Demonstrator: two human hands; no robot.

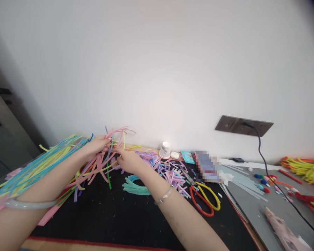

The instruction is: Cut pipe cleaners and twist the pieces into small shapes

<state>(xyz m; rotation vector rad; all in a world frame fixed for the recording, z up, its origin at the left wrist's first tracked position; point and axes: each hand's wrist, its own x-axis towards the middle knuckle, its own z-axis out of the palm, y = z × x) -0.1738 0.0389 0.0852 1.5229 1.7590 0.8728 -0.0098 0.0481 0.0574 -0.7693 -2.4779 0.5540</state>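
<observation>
My left hand (pixel 97 145) is closed around a loose bunch of pipe cleaners (pixel 101 163), mostly pink with some yellow, purple and green ones. Their ends stick out above and below the fist. Close beside it, my right hand (pixel 129 160) has its fingers bent in a pinch at strands of the same bunch; its fingertips are partly hidden. Below the right wrist lies a curved bundle of teal pipe cleaners (pixel 136 186). Short cut pink and purple pieces (pixel 172 177) are heaped to the right, next to scissors (pixel 202 200) with one red and one yellow handle.
Long blue and yellow pipe cleaners (pixel 49 164) lie at left. Along the wall stand a cup (pixel 165 148), a white case (pixel 174 155), a blue packet (pixel 188 157) and a phone-like slab (pixel 208 165). A grey board (pixel 253 195) holds pompoms; a black cord (pixel 267 157) crosses it.
</observation>
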